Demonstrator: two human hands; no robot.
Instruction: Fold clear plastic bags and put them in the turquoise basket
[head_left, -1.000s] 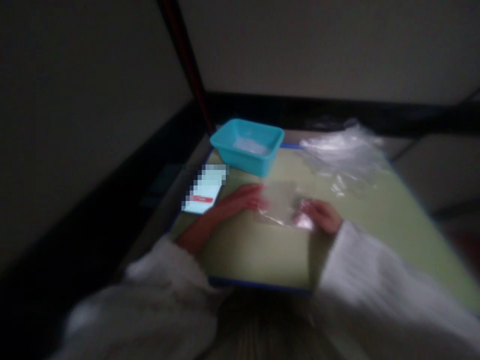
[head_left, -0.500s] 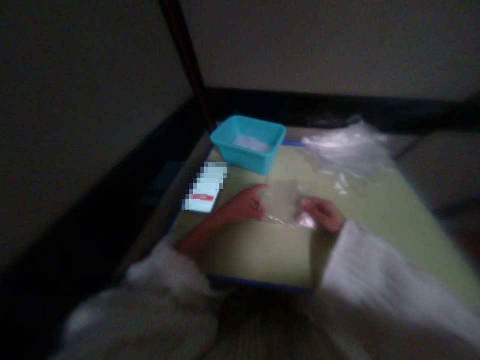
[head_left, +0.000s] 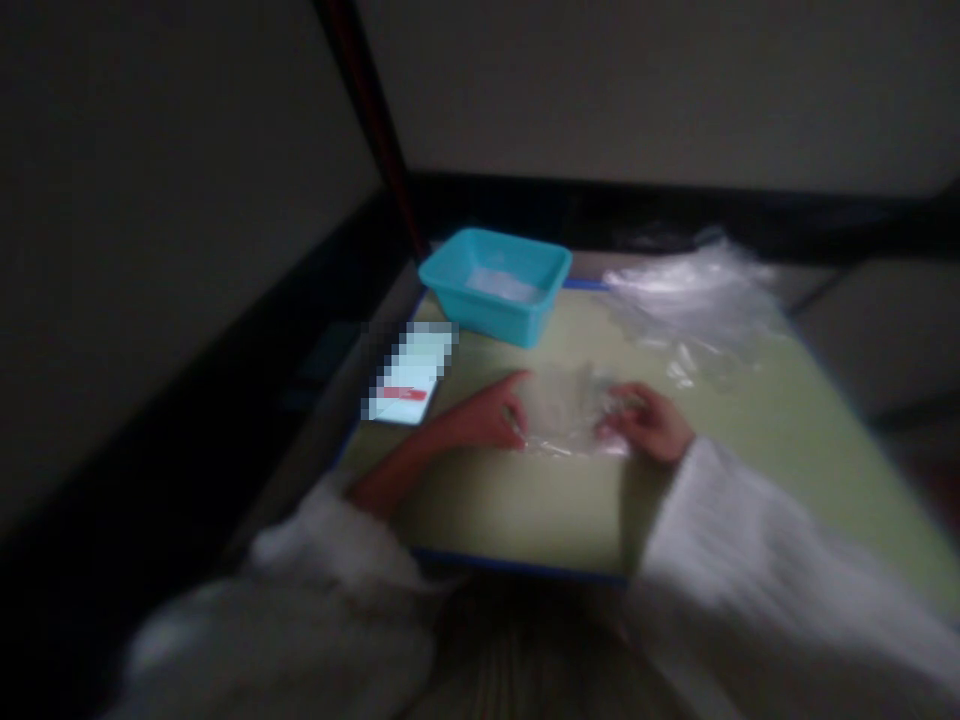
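A clear plastic piece (head_left: pixel 561 405) is spanned between the two hands, low over the counter (head_left: pixel 525 510). Its near side is marked by the finger and thumb of the left hand (head_left: pixel 487 415), which are spread apart in an open curve at its left edge. At its other edge, the fingers of the right hand (head_left: pixel 654 425) are bent inward; whether the film is firmly pinched there cannot be told through the blur. For good control, the film is best steadied lightly by the left fingertips while its right edge is worked in small moves, since thin plastic is easily creased or slid if pulled unevenly. Both edges are best held level, so that the middle is not buckled.

Just beyond the left hand, a turquoise tub (head_left: pixel 487 312) is set, with something whitish (head_left: pixel 501 284) seen inside. A lit phone (head_left: pixel 409 385) is placed to the left of that hand, close beside the forearm, where it could be nudged by an elbow swing. Beyond the right hand, a heap of clear plastic (head_left: pixel 694 290) is spread, and its loose near edge could be caught by a wide reach. Fine detail is hidden by dim light.
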